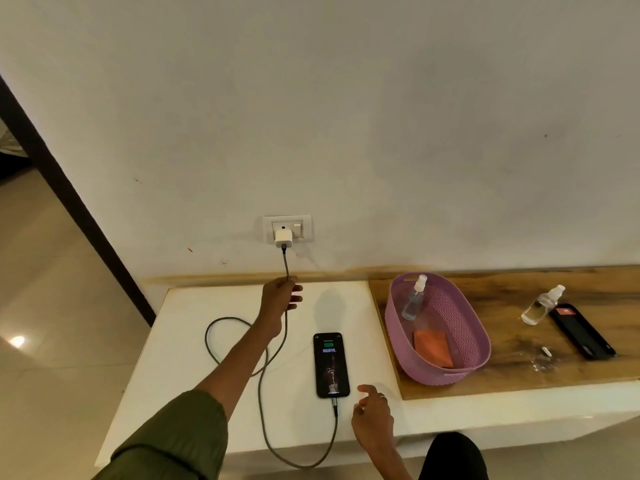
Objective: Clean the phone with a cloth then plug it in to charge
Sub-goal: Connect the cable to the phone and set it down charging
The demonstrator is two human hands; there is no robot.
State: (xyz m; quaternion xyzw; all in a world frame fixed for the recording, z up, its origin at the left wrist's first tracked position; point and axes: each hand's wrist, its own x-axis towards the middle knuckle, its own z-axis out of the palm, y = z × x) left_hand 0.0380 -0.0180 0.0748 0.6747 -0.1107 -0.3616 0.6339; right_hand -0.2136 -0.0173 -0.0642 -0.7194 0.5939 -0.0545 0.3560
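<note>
A black phone (331, 364) lies face up on the white ledge (194, 306), its screen lit with a green battery icon. A braided grey cable (263, 403) is plugged into its near end, loops over the ledge and rises to a white charger (283, 238) in the wall socket (300, 226). My left hand (281, 299) reaches far forward and is closed around the cable just below the charger. My right hand (372, 415) hovers beside the phone's near right corner, fingers apart, holding nothing. An orange cloth (433, 347) lies folded inside the purple basket (460, 375).
The basket also holds a spray bottle (414, 299) and sits on a wooden board (519, 351). On the board to the right lie a second clear bottle (540, 306), a black phone case (581, 332) and a small white bit (546, 351). A dark doorway edge (69, 202) runs at the left.
</note>
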